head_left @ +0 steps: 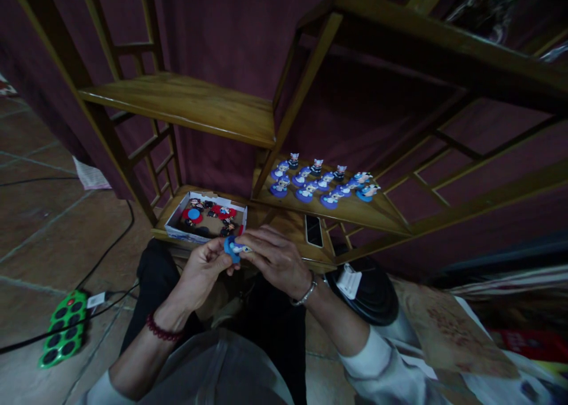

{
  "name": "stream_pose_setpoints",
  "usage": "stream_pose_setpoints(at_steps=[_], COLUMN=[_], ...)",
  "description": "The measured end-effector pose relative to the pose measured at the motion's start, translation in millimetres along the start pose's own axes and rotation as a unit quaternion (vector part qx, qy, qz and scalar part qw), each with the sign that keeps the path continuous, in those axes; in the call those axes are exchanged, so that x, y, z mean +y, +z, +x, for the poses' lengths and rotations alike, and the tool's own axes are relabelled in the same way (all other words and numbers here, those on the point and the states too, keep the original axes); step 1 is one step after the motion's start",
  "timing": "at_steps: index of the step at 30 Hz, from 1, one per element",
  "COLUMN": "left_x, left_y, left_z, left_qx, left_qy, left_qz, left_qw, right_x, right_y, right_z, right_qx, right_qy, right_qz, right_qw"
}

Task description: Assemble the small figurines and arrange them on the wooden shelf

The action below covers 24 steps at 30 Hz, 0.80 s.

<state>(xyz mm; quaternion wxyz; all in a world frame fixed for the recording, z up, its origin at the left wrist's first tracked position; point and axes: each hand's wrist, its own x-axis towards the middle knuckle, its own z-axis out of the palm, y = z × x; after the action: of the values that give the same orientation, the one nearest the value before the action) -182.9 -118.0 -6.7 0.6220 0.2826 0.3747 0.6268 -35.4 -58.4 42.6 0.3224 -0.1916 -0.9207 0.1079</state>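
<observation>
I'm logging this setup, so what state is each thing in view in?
Held figurine: tilted, between both hands.
Left hand: grip closed on its blue base.
Right hand: grip on its upper part.
White box: open-topped, holding small pieces.
Phone: lying flat, screen dark.
Shelf figurines: standing upright.
Green power strip: on floor.

At centre, you have a figurine [231,249] of smooth, plastic-looking material. The standing figurines [306,191], right of centre, look like plastic with a slight sheen. Your shelf unit [190,104], upper left, is grained wood, varnished glossy; the hanging [222,32] behind reads as matt cloth. Left of centre, the box [177,232] appears to be cardboard. The phone [313,231] shows a smooth, glassy face. You wear a shiny metal bracelet [305,294] and polished beads [163,333]. Lower left, the power strip [64,328] looks like hard plastic.
</observation>
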Motion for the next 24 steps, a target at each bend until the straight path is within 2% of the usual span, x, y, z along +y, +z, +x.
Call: stream_pose_setpoints(at_steps=[4,10,14,17,24], left_x=[0.3,-1.5,-2.8,-1.3,1.1], left_y=[1.8,1.3,-1.6,-1.1,4.1], left_z=[-0.1,1.4,2.2,2.4,1.6], left_qx=[-0.004,0.003,0.009,0.007,0.006], left_qy=[-0.004,0.012,0.026,0.025,0.003], left_qz=[-0.013,0.035,0.052,0.05,0.01], left_qw=[1.0,0.999,0.998,0.998,1.0], right_x=[-1.6,-4.7,-5.1,-5.4,-3.4], right_y=[-2.4,1.5,4.8,5.3,1.7], right_z=[0.8,-2.0,-2.0,-0.7,-0.3], right_qx=[-0.003,0.019,0.028,0.037,0.027], right_qy=[0.001,0.101,0.133,0.124,0.045], right_qz=[0.007,0.047,0.07,0.068,0.016], right_qw=[1.0,0.994,0.988,0.989,0.999])
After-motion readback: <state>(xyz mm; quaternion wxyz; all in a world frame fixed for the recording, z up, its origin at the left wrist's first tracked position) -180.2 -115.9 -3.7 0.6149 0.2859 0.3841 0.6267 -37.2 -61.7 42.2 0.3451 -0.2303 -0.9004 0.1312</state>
